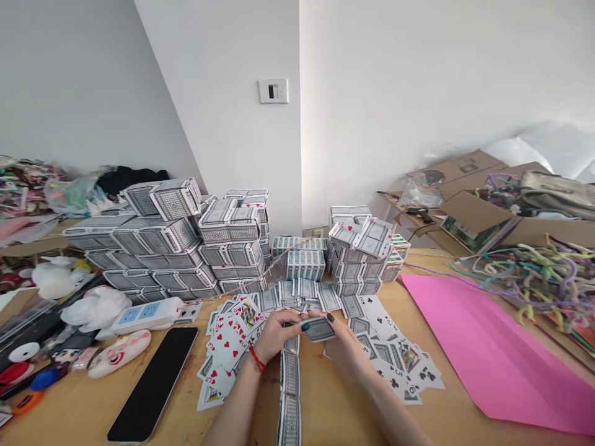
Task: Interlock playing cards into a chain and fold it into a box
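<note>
Between my two hands is a grey-backed playing card [320,330], its patterned side up; whether it is one card or several together I cannot tell. My left hand [274,337], red string on the wrist, pinches its left side with the thumb on top. The fingers of my right hand [348,353] close on its right side. Below runs a strip of joined playing cards [290,375] toward me, and a curved row of folded cards [307,288] lies beyond. Loose red-suit cards [225,341] spread on the left, black-suit cards [395,371] on the right.
Stacked blocks of folded cards [149,238] rise at the back left, with a smaller stack [357,266] back right. A black phone [153,384] and a power strip [149,314] lie left. Pink paper [493,347], pipe cleaners [543,279] and a cardboard box [483,217] are right.
</note>
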